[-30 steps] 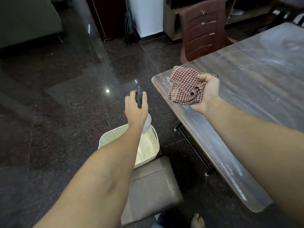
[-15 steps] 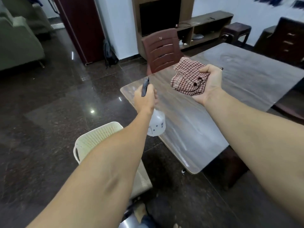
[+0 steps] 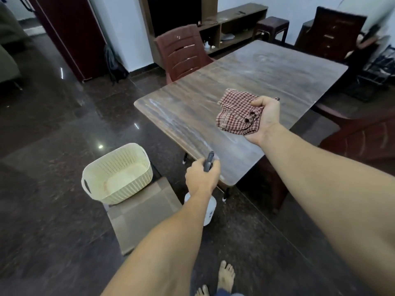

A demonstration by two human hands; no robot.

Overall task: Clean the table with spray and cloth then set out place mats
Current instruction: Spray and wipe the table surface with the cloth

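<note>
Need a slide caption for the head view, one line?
Left hand grips a spray bottle at the table corner; right hand holds a checked cloth over the tabletop.

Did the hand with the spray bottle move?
Yes. The left hand with the spray bottle came back toward the person: earlier over the table, now at its near edge.

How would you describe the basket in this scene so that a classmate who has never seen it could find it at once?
Start at the big wooden table and drop to the dark floor off its near-left corner. There a cream basket sits on a grey-brown mat. It alone is pale and perforated, with a slot handle and nothing inside.
</note>
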